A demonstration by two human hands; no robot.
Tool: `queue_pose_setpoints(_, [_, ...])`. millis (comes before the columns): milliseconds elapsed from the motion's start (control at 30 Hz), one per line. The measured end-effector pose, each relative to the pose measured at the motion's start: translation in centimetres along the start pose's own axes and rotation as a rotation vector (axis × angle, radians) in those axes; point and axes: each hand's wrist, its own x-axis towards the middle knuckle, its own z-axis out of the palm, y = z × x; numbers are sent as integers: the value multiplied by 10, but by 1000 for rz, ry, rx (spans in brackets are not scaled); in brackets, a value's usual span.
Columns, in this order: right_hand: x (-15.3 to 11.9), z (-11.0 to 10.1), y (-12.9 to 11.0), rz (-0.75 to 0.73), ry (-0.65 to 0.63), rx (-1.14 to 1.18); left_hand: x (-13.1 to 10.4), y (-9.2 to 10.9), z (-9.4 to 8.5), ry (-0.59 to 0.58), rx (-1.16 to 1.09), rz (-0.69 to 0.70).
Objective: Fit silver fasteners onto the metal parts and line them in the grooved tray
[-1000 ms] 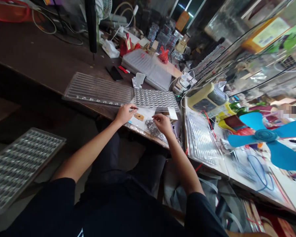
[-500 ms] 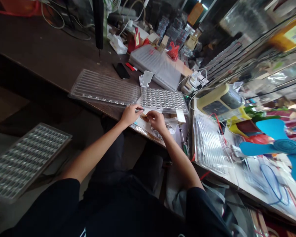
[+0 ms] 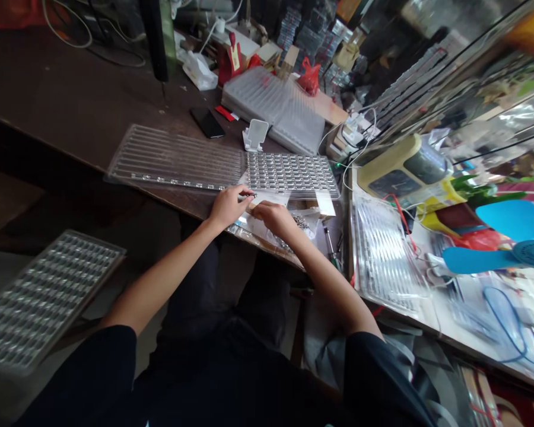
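My left hand (image 3: 226,206) is at the table's front edge, thumb and fingers pinched on a small metal part (image 3: 248,196). Close on its right, my right hand (image 3: 272,214) has its fingers pressed together; whatever they grip is hidden. A small tan block (image 3: 250,208) shows between the hands. Just behind them lies a clear ribbed plastic tray (image 3: 178,148), with a few shiny parts along its front row. Adjoining it, another tray (image 3: 291,175) is filled with rows of small metal parts. Loose metal pieces (image 3: 301,222) lie in a clear bag by my right wrist.
A phone (image 3: 207,122) and a white stand (image 3: 255,134) are behind the trays, with stacked clear trays (image 3: 267,98) farther back. A screwdriver (image 3: 330,244) lies at right. Another filled tray (image 3: 48,296) sits low at left. A blue fan (image 3: 507,237) stands far right.
The view has shifted slightly. My right hand has moved a little left, closer to my left hand, which still pinches the small metal part.
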Motion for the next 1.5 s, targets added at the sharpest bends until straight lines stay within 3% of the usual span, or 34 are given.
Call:
queue_pose_setpoints(100, [-9,-20,20,-26,127,251,3,7,7,-33,32,16])
queue_pose_setpoints(200, [-21,-40,48,73,323,385,2,12,14,-142,37,30])
queue_pose_setpoints(367, [-36,-49,74,199,418,460,2,15,17,-224,126,50])
queue_pose_setpoints(567, [-50,-46,67,115,372,414,3,18,17,-260,178,105])
queue_pose_setpoints(767, [-57,-52,61,80,358,391,3,21,16,-241,124,67])
queue_pose_setpoints(1267, [-57,-49,57,74,291,389,0,28,16,-196,150,106])
queue_pose_setpoints(1500, [-51,-44,52,90,214,393,-3,29,15,-152,148,48])
